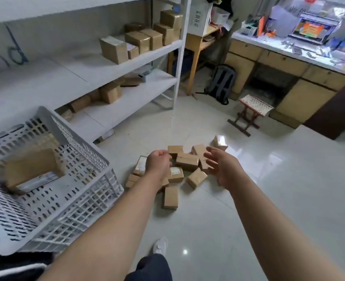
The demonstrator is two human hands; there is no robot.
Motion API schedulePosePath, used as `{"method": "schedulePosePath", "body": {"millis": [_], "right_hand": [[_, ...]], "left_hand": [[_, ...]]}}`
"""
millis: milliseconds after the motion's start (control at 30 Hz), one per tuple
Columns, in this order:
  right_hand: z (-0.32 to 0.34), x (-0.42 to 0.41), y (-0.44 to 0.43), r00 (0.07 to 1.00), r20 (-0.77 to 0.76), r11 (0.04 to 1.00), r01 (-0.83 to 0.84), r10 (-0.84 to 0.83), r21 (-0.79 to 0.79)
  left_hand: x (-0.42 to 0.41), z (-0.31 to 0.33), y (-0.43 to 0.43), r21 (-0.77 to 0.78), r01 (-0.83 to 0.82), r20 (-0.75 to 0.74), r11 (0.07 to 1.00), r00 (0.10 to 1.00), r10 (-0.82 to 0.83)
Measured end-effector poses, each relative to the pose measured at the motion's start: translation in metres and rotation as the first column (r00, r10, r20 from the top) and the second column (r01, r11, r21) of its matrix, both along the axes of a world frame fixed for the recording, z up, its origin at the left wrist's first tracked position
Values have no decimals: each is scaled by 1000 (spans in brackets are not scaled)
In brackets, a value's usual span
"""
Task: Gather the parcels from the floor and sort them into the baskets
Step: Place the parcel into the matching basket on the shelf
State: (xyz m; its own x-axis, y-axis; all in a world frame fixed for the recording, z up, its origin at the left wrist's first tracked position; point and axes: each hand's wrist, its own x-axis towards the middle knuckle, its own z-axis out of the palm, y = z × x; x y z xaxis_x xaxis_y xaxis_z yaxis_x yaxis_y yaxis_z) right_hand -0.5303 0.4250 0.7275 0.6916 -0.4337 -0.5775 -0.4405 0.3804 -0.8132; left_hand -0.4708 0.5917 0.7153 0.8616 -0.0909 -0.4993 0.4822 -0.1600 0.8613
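The right hand's fingers (210,157) are spread wide and straight, holding nothing, palm turned inward. The left hand's fingers (166,154) curl loosely under with nothing seen in them. The right hand (223,169) hovers over the right edge of the pile of parcels (186,162), and the left hand (159,164) hovers over its left side; whether either touches a box cannot be told. The pile lies on the pale tiled floor (269,189). One taped parcel (220,142) sits just beyond the pile's far right corner. Left of the pile and nearer the camera stands a white lattice basket (76,209), tilted, with a blurred brown parcel (29,167) inside. Beyond the pile to the left, a white shelf (127,63) carries more boxes (139,40). Beyond the pile to the right stands a small stool (252,106).
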Motion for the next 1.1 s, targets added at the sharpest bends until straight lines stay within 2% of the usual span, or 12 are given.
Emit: {"method": "schedulePosePath", "body": {"millis": [133,367,633,867,1100], "right_hand": [[-20,28,-58,997,-53,998,63,-63,-14],[-69,129,-157,985,-159,997,70,-65,28],[-152,235,-251,961,-275,995,51,-27,82],[-246,309,-309,924,-375,996,-56,77,68],[-371,367,-351,866,-463,982,-166,188,90]], "left_hand": [[37,-26,-58,32,37,-43,999,998,-35],[143,-81,-165,44,-7,-169,999,985,14],[259,-148,-251,206,14,-271,978,962,43],[323,-232,-305,239,-9,-369,971,924,100],[366,-362,-340,331,-13,-406,944,901,155]]}}
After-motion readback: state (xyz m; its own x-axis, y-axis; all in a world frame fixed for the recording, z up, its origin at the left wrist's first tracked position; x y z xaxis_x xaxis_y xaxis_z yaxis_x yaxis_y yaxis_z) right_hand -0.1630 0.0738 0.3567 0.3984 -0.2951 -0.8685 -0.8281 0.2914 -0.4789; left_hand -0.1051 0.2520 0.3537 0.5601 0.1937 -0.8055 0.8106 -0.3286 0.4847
